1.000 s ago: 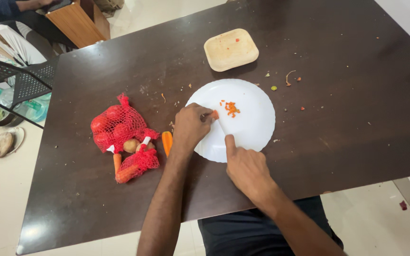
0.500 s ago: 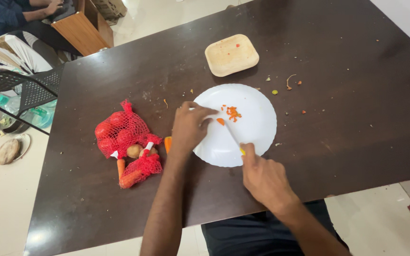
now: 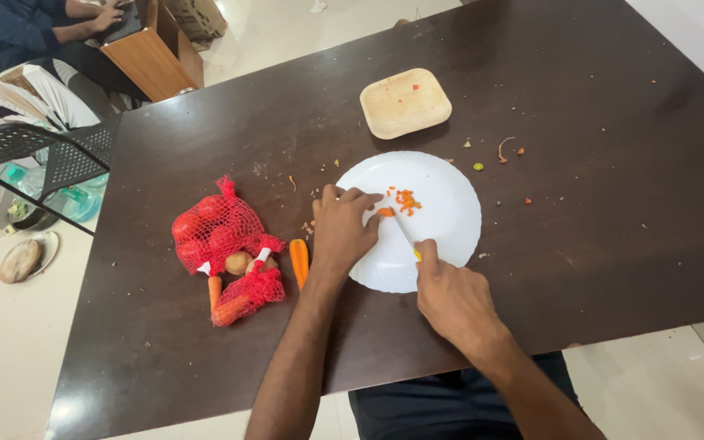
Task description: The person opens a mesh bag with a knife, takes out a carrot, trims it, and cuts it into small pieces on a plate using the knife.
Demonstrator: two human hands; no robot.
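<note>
- Knife [image 3: 403, 231]: lies over the white plate [image 3: 450, 220], long axis diagonal, tip up-left toward the carrot piece [image 3: 385, 212], yellow handle end down-right at the right hand [image 3: 454, 297].
- Right hand closed around the knife handle, index finger along the top, at the plate's lower edge.
- Left hand [image 3: 342, 232] palm down on the plate's left rim, fingertips pressing the carrot piece; fingers curled, narrow pinch.
- Carrot piece small, orange, touching the blade tip; its axis too small to tell.
- Chopped carrot bits [image 3: 406, 200] just up-right of it on the plate.
- Whole carrot [image 3: 298, 259] on the table [image 3: 596, 244] just left of the left wrist, long axis pointing away from the person.
- Red net bag [image 3: 226, 244] of vegetables further left; square tan tray [image 3: 405, 102] beyond the plate.
- Versus half a second ago: left fingers now on the carrot piece, blade shifted closer to it, right hand nearer the plate; bag, tray unchanged.
</note>
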